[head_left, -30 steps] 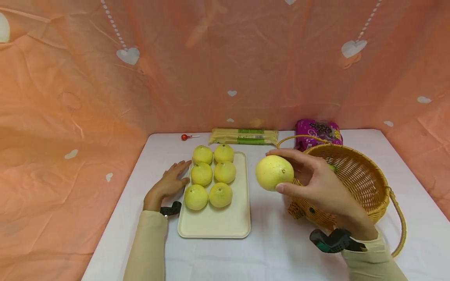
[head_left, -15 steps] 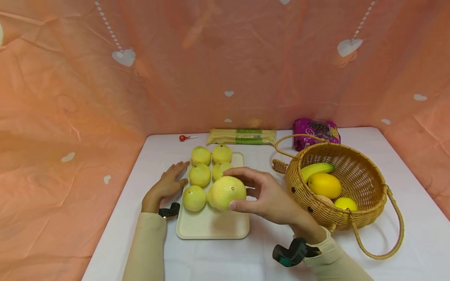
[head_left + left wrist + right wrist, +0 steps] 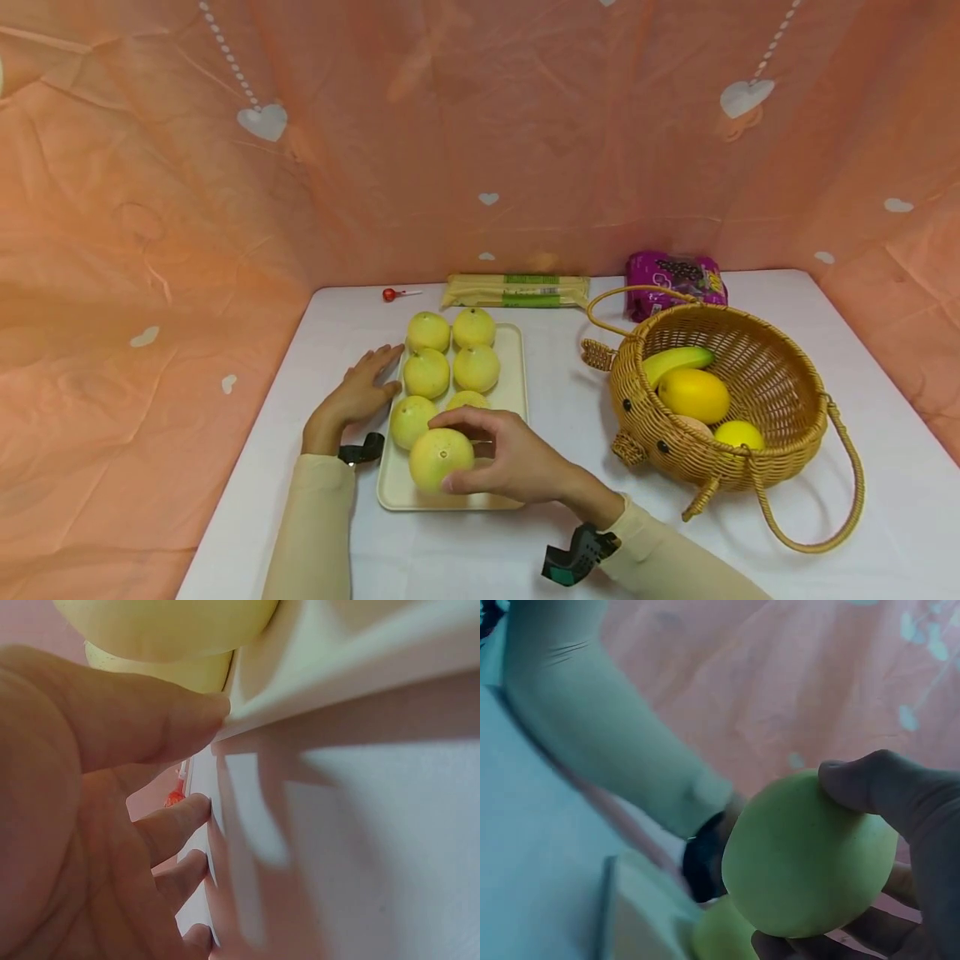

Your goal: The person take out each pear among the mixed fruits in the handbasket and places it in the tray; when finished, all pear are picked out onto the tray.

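Note:
My right hand (image 3: 517, 462) grips a round, pale yellow pear (image 3: 441, 460) between thumb and fingers, over the near part of the cream tray (image 3: 480, 502). In the right wrist view the thumb presses the top of this pear (image 3: 810, 855) and fingers curl under it. Several similar pears (image 3: 427, 372) stand in two columns on the tray, and the nearest right one is partly hidden by my hand. My left hand (image 3: 358, 393) lies at the tray's left edge with its fingers extended. Its thumb (image 3: 172, 720) touches the tray rim in the left wrist view.
To the right stands a wicker basket (image 3: 787, 358) holding a banana (image 3: 675, 360), a mango (image 3: 693, 396) and a lemon (image 3: 738, 434); its rope handle sticks out. Along the back lie a red lollipop (image 3: 390, 294), yellow-green packets (image 3: 517, 292) and a purple bag (image 3: 671, 283).
My right hand has carried the pear leftward from beside the basket, across and down to over the tray's near part. The basket's contents have come into sight. The left hand stays put.

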Demonstrator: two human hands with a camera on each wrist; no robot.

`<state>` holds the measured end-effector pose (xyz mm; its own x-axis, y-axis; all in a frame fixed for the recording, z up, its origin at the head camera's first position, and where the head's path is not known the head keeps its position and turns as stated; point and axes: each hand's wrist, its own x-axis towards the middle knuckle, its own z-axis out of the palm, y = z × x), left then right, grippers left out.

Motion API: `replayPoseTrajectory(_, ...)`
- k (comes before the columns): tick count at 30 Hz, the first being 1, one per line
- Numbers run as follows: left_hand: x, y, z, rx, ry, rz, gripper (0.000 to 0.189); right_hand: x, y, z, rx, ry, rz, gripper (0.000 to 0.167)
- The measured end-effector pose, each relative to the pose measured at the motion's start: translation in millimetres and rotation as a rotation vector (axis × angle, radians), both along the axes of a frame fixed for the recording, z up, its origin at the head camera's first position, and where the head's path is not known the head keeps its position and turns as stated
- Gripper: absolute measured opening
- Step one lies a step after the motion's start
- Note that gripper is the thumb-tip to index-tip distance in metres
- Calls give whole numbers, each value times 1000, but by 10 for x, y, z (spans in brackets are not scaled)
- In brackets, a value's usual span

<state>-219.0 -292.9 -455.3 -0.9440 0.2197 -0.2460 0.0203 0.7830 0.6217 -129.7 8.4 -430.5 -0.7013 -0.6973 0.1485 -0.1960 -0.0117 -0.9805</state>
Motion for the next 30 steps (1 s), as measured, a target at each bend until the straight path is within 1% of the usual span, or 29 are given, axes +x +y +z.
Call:
replayPoseTrajectory(4, 6, -5, -10, 3, 12, -2, 72, 18, -57, -107, 58, 73, -9, 59)
replayPoseTrajectory(8, -5, -12, -28, 5, 9, -2, 72, 18, -80, -201, 104, 91, -11, 60)
replayPoseTrajectory(13, -1, 3, -3, -2, -2, -3, 70, 13, -101, -313, 180, 112, -11, 60)
replayPoseTrajectory(18, -3, -2, 4, -5, 8, -7, 70, 3, -121, -378, 217, 180, -2, 60)
replayPoseTrajectory(22, -10, -20, -13, -3, 15, -11, 71, -3, -141, -406, 243, 235, -3, 61)
replayPoseTrajectory(25, -8, -25, -17, 4, 20, -11, 71, 13, -149, -389, 283, 277, -21, 60)
replayPoseTrajectory(28, 0, -18, -15, 10, 19, -13, 71, 46, -149, -338, 350, 344, -50, 59)
replayPoseTrajectory(30, 5, -14, -21, 17, 17, -4, 72, 72, -150, -287, 414, 400, -66, 61)
